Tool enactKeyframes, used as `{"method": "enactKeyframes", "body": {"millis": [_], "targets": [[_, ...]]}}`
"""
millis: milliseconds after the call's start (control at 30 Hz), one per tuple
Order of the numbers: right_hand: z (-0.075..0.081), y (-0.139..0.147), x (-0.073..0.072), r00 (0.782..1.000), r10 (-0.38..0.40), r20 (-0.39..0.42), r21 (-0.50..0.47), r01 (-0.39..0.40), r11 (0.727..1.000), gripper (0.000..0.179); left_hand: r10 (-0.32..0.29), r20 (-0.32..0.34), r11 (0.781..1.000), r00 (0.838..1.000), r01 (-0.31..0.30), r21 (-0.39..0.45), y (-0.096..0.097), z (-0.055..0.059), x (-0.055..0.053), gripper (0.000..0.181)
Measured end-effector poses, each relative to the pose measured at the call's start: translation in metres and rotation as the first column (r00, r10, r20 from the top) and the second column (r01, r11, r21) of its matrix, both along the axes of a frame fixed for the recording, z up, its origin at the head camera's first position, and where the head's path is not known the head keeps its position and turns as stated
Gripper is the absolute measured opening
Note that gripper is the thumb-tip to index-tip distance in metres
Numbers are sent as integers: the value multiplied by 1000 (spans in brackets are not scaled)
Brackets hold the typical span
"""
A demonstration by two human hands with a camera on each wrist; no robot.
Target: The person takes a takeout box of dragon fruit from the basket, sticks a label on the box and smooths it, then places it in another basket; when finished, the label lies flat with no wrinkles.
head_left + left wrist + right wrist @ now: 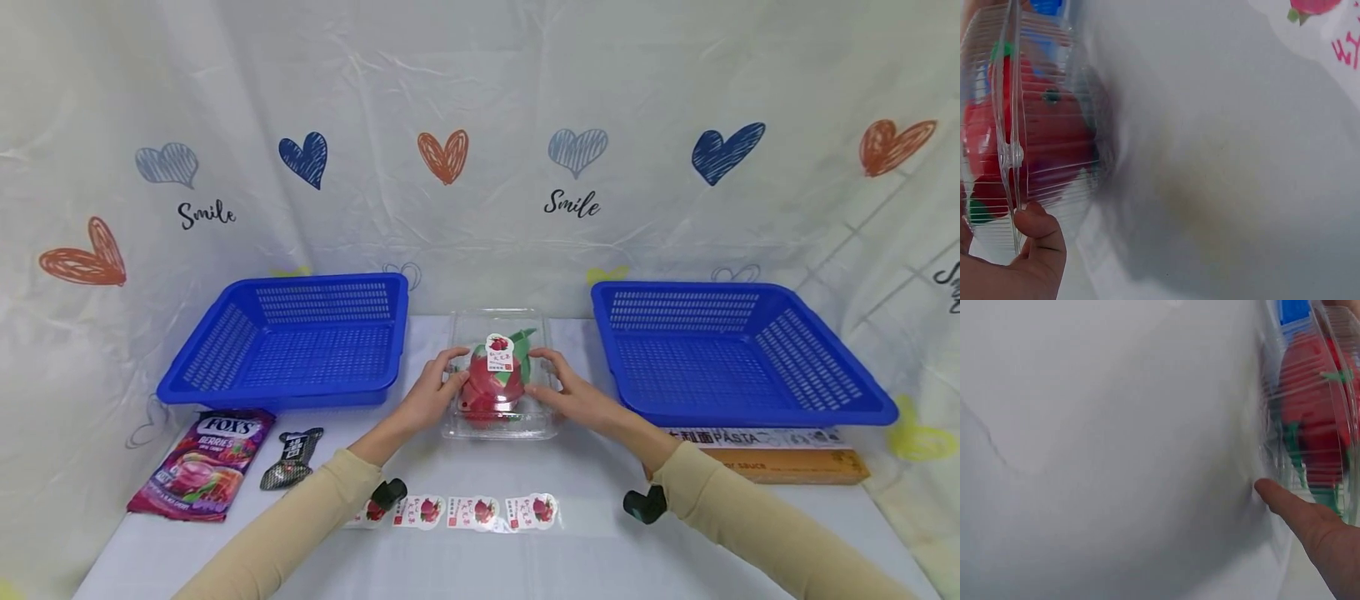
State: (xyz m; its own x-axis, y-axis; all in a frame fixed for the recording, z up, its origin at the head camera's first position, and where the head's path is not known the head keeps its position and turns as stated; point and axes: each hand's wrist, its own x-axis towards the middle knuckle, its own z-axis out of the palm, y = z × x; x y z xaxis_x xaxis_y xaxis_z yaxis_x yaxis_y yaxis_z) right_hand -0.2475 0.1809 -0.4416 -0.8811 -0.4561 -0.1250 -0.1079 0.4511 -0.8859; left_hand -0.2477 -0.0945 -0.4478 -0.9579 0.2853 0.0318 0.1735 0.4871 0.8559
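Note:
A clear plastic clamshell box point(498, 425) rests on the white table between both hands, its lid down over a red dragon fruit point(483, 392) with green tips. On the lid sits a white dragon-fruit sticker point(499, 353). My left hand point(431, 387) holds the box's left side, and in the left wrist view its thumb point(1038, 222) bends at the ridged rim. From the right, my right hand point(573, 396) holds the opposite side. The right wrist view shows its thumb point(1291, 509) stretched out low beside the box; its other fingers are hidden there.
Nearer the front lies a strip of dragon-fruit stickers point(474, 512), partly covered by the left sleeve. Blue baskets stand on the left point(300, 350) and right point(720, 367). A Fox's candy bag point(206, 467), a small black packet point(294, 458) and a pasta box point(780, 462) lie before them.

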Motion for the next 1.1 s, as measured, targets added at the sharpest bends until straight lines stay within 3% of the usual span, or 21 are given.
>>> {"method": "enactKeyframes", "body": {"millis": [167, 467, 667, 1100], "targets": [[-1, -5, 4, 998, -46, 51, -66, 49, 997, 65, 3, 14, 1000, 1000, -3, 18, -1, 0, 2, 43], [-2, -9, 8, 997, -66, 29, -131, 70, 989, 68, 31, -13, 998, 999, -30, 52, -2, -2, 1, 39], [4, -8, 7, 997, -68, 36, -172, 73, 982, 65, 26, -50, 995, 998, -21, 101, -3, -1, 0, 39], [21, -4, 6, 993, -117, 34, -212, 122, 970, 59, 17, -60, 983, 998, -5, 182, 0, 10, 0, 40]]}}
